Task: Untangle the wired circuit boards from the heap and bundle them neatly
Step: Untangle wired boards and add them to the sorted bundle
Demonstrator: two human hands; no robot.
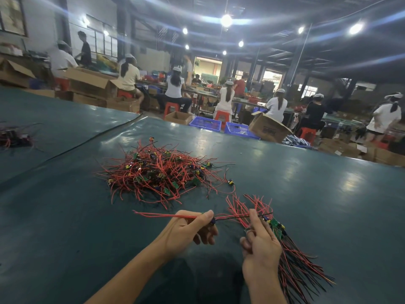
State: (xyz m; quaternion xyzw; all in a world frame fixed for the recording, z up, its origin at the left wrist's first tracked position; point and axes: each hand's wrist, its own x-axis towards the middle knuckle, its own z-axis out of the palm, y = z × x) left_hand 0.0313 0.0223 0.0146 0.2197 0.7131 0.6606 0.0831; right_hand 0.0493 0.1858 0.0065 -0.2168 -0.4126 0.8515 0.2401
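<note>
Red-wired heap (pixel 162 172) ahead, left hand (pixel 188 231) pinching one wire (pixel 157 215), right hand (pixel 260 244) gripping bundle (pixel 293 260)

Left hand (pixel 186 230): raised, thumb and forefinger pinched together, remaining fingers curled loosely beneath.
Right hand (pixel 262 243): raised beside it, forefinger extended upward, other fingers closed in a grip.
Forearms: both bare, reaching forward, converging slightly.

A large workshop hall with a dark beamed ceiling (pixel 285 29) and bright round lamps (pixel 226 20). Windows (pixel 105 43) line the far left wall. Seated workers (pixel 174 88) on red stools (pixel 169 108) face long benches. Cardboard boxes (pixel 92 82) and blue crates (pixel 206 123) stand on the floor beyond the near dark-green table (pixel 328 194).
</note>
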